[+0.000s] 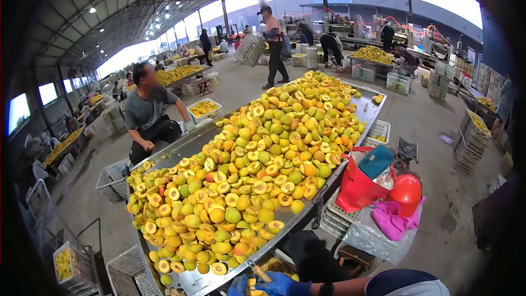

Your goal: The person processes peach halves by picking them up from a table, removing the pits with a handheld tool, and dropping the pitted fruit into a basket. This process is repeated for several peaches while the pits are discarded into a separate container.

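Observation:
A long metal table bears a large heap of halved yellow-green fruit, some cut faces showing pits. At the bottom edge of the view, my right hand in a blue glove is closed near a wooden-handled tool. Beside it, my left hand, also gloved in blue, is partly cut off by the frame. A piece of yellow fruit shows between the two hands. Which fingers grip the handle is hard to make out.
A seated person is across the table. A red bag, red helmet-like object and pink cloth rest on crates at the right. Another person carries a crate. Crates stand left of the table.

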`<act>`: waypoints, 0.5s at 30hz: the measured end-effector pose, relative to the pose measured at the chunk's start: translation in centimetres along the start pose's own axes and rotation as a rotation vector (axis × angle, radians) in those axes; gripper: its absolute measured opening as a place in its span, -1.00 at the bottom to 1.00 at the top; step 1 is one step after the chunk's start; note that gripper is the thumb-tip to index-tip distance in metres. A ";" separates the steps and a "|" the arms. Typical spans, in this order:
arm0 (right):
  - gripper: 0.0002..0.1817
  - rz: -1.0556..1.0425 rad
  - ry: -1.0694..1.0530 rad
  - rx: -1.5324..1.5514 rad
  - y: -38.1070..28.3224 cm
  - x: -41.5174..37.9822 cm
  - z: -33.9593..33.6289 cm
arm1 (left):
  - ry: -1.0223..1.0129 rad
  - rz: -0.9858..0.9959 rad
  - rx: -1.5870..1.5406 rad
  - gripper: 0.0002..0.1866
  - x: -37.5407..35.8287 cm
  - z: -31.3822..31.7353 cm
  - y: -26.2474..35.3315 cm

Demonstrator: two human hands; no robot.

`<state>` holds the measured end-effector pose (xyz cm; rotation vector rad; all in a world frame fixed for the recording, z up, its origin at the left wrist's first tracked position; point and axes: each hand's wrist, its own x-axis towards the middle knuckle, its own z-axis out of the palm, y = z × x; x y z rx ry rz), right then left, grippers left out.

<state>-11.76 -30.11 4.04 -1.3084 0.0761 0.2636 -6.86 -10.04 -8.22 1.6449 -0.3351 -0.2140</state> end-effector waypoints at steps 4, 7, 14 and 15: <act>-0.81 0.003 0.018 -0.138 1.2 1.3 -0.2 | 0.125 -0.298 -0.218 -0.61 -1.2 3.6 13.9; -0.83 0.077 0.008 -0.167 1.2 1.4 -0.3 | 0.319 -0.476 -0.581 -0.64 -0.6 3.9 12.6; -0.66 0.282 0.006 0.094 4.2 3.0 -0.8 | 0.234 -0.383 -1.483 -0.31 0.0 0.7 4.7; -0.64 0.363 0.031 -0.018 6.7 4.3 -2.3 | 0.249 -0.383 -1.484 -0.31 -0.6 0.6 4.6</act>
